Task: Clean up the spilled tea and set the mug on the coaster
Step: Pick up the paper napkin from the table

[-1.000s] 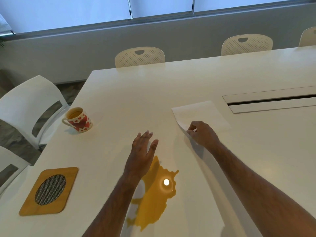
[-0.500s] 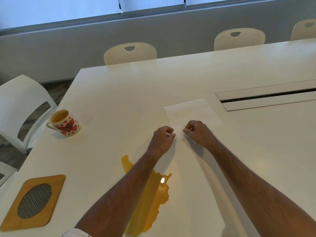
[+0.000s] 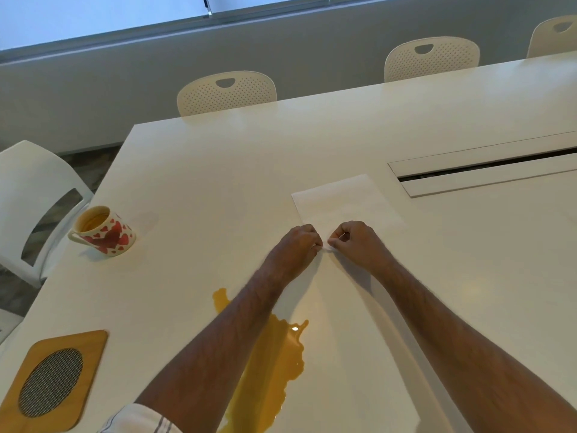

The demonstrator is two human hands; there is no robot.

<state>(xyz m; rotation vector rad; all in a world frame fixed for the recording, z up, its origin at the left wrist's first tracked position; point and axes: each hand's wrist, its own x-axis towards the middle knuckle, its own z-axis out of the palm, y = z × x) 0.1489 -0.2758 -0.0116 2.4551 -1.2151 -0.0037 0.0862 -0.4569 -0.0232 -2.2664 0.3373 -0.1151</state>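
Napkin (image 3: 346,201), frame centre — near edge pinched by both hands: left (image 3: 296,245), right (image 3: 356,242). Risk: left forearm over tea (image 3: 268,364) could dip and smear it across bench (image 3: 218,170).

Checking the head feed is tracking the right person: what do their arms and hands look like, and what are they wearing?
Two bare hands, left hand and right hand, with no gloves, rings or watch visible. Both forearms are bare and hairy. At the bottom edge a white sleeve with thin dark stripes shows on the left arm; no sleeve shows on the right.
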